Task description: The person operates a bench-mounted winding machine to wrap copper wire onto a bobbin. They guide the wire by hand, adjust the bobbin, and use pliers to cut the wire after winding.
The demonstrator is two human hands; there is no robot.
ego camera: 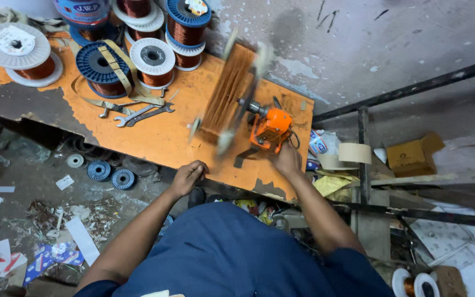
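An orange hand-cranked winding machine (270,129) stands on the orange tabletop (160,137). Its wooden coil former (227,91) is blurred by spinning. My right hand (287,159) grips the machine's crank handle at the table's near right edge. My left hand (188,177) rests in a loose fist on the near edge of the table, holding nothing that I can see.
Several spools of copper wire (152,63) stand at the back left of the table, with spanners (144,114) and a strap beside them. A roll of tape (354,153) and a cardboard box (413,154) lie on a metal frame to the right. Scraps and small spools litter the floor.
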